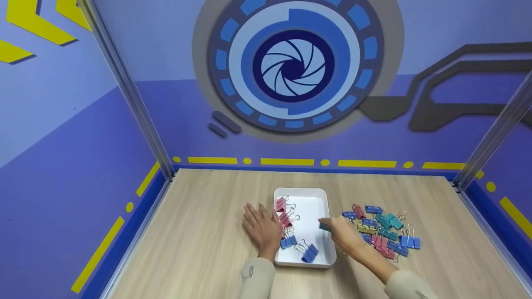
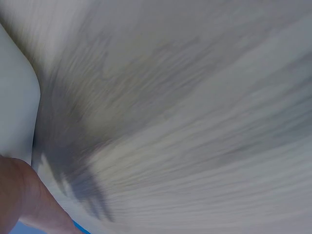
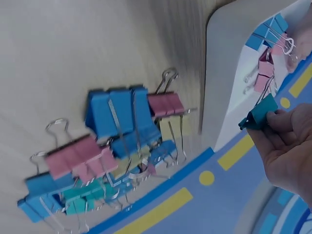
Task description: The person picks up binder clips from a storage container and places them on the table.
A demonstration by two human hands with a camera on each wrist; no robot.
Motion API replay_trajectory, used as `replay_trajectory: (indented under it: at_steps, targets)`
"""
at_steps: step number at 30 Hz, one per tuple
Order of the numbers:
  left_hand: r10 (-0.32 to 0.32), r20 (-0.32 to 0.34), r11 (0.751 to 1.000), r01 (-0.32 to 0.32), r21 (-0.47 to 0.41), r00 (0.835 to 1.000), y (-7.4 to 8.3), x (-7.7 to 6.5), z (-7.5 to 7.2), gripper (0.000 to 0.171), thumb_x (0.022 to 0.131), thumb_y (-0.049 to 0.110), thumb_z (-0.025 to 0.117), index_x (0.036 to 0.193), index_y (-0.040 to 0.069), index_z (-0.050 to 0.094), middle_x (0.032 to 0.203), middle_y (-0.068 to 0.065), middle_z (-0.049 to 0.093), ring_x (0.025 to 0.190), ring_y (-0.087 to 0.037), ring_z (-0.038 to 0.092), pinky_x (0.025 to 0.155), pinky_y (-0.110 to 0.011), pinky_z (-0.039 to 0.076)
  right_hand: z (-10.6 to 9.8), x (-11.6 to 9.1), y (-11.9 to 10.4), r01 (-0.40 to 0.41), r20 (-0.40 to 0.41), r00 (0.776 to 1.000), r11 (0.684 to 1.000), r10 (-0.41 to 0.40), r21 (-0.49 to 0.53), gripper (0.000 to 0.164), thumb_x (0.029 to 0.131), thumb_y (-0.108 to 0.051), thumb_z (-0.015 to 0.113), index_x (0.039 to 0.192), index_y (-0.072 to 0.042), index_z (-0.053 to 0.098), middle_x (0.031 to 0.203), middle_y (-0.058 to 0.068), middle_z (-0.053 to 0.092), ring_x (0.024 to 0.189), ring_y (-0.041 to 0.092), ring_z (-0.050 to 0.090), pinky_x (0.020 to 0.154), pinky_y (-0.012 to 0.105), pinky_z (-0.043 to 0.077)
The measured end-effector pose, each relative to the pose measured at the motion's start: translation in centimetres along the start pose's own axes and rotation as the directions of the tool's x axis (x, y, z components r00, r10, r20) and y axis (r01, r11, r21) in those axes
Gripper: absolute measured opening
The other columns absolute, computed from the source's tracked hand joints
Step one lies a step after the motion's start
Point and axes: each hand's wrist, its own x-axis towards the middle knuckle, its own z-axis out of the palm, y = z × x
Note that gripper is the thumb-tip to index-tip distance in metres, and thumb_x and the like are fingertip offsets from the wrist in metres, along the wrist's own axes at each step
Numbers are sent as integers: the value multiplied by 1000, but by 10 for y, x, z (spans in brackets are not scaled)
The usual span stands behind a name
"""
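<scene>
A white tray [image 1: 305,263] on the wooden table holds several pink binder clips [image 1: 281,204] along its left side and blue binder clips [image 1: 309,253] toward its near end. My left hand [image 1: 264,228] lies at the tray's left edge with fingers spread flat; in the left wrist view only part of it shows in the corner. Over the tray's right side, my right hand [image 1: 347,236] pinches a green binder clip [image 3: 263,111] between thumb and fingers. The right wrist view shows this clip in front of the tray's wall.
Right of the tray lies a loose pile of blue, pink, green and yellow binder clips [image 1: 387,234], some with wire handles sticking up. A purple-blue wall [image 1: 178,124] stands behind the table [image 1: 199,232], and metal posts [image 1: 137,99] rise at its far corners.
</scene>
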Motion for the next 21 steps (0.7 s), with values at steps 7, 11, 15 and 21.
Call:
replay_trajectory:
  at_steps: [7,11,15,21]
  targets:
    - [5,-7,1000,-5,1,1000,2,-1,-2,61,105,48,44,153,11,48,166,-23,30,156,-40,25,125,-58,27,-24,-53,28,60,-21,998,998,-61,-11,32,78,20,71,99,-3,79,95,13,80,84,25,77,75,41,64]
    - [-1,-4,1000,1,-22,1000,2,0,-4,61,105,47,45,153,10,47,166,-22,29,157,-39,24,126,-58,25,-17,-78,44,55,31,998,998,-56,22,25,85,14,68,97,-4,81,94,10,80,83,21,77,74,39,64]
    - [-3,1,1000,3,-31,1000,2,-1,-3,61,105,47,46,153,10,47,167,-22,29,157,-38,23,126,-58,23,-4,-89,57,-77,144,988,989,59,128,27,92,11,60,102,-4,81,96,7,80,81,16,70,77,40,63]
    - [1,9,1000,-1,-21,1000,2,-1,-4,61,105,48,42,154,11,46,167,-23,27,157,-39,23,126,-58,24,2,-87,70,-133,153,983,970,103,203,27,96,5,58,106,-8,79,100,1,75,84,12,62,77,30,58]
